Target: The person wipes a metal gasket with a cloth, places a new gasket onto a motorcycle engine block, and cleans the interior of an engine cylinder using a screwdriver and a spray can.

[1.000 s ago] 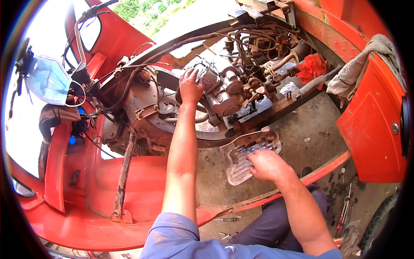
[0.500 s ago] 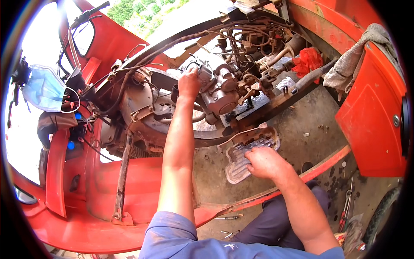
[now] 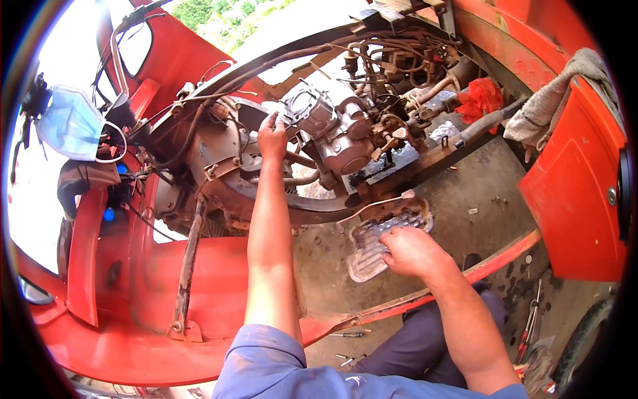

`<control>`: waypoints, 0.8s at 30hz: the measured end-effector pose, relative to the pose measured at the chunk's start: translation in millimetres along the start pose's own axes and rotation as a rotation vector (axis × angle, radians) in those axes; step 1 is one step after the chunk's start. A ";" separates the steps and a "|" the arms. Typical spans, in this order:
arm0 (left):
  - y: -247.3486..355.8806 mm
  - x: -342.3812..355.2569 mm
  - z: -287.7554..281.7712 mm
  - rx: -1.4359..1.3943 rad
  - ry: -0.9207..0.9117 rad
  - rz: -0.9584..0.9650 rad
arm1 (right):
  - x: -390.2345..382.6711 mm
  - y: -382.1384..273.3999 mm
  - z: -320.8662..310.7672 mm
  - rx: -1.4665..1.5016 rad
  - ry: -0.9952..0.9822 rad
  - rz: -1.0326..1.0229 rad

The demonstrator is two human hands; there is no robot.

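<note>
My left hand (image 3: 272, 138) is raised beside the engine (image 3: 340, 136), just left of its open round cylinder (image 3: 304, 105). Its fingers are pinched together near a pale metal piece, and what they hold, if anything, I cannot make out. Below the engine, a ridged metal tray (image 3: 367, 261) lies on the floor with small dark parts in its far end. Over the tray's near right side is my right hand (image 3: 415, 251), fingers curled and closed; whatever is under them is hidden.
A red body panel (image 3: 193, 272) spreads across the left, and a frame rail (image 3: 438, 159) runs below the engine. A grey cloth (image 3: 551, 100) hangs over a red panel at right. Red plastic (image 3: 480, 100) lies by a pipe. Pliers (image 3: 530, 322) rest on the floor; a face mask (image 3: 72, 124) hangs at left.
My left hand has moved off the top of the engine, a little left and down, so the open cylinder shows. My right hand stays over the tray, almost unmoved.
</note>
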State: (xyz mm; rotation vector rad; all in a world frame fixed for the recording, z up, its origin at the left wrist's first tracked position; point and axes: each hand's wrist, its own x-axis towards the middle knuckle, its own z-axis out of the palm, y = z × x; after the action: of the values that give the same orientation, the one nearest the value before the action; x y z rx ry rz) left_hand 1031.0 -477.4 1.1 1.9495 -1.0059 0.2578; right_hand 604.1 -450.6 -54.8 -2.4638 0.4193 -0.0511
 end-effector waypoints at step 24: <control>-50.0 41.7 1.2 0.030 -0.142 -0.161 | 8.7 -2.2 11.0 -0.001 -0.034 -0.004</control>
State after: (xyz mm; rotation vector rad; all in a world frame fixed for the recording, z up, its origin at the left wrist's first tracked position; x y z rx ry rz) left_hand 1094.5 -488.0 -8.7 2.0863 -0.9329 0.0440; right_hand 614.4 -445.2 -62.8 -2.4627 0.3992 -0.0104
